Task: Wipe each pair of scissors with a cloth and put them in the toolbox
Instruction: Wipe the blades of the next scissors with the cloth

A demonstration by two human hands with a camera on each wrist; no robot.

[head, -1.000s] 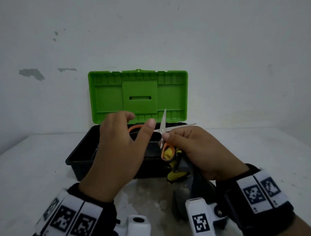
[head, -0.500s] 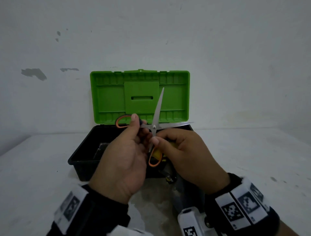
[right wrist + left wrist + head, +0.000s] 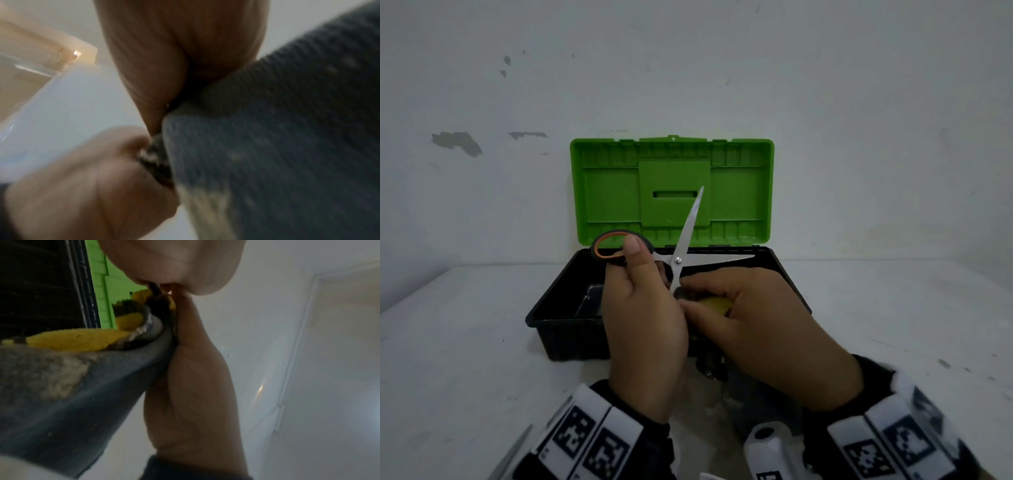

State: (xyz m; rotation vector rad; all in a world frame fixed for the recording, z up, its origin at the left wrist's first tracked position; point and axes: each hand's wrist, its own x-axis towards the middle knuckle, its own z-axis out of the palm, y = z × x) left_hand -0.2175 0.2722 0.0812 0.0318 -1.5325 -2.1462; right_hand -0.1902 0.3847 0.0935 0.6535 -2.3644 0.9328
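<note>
A pair of scissors [image 3: 683, 248] with black and orange handles is spread wide above the toolbox [image 3: 558, 306], one blade pointing up, the other right. My left hand [image 3: 642, 308] grips the upper handle loop, thumb across it. My right hand [image 3: 750, 315] holds the grey and yellow cloth [image 3: 714, 305] bunched around the lower handle, which is hidden. The cloth [image 3: 68, 369] hangs down between both hands in the left wrist view, and fills the right side of the right wrist view as grey cloth [image 3: 277, 138]. The toolbox is black with an upright green lid [image 3: 671, 192].
The toolbox stands on a white table [image 3: 465, 342] against a white wall [image 3: 688, 68]. Something dark lies inside the box at its left end [image 3: 592, 298]; I cannot tell what it is.
The scissors have risen and opened wider, the upper blade now standing against the lid. My left hand moved from open near the handle to gripping the loop. The right hand with the cloth slid to the lower handle.
</note>
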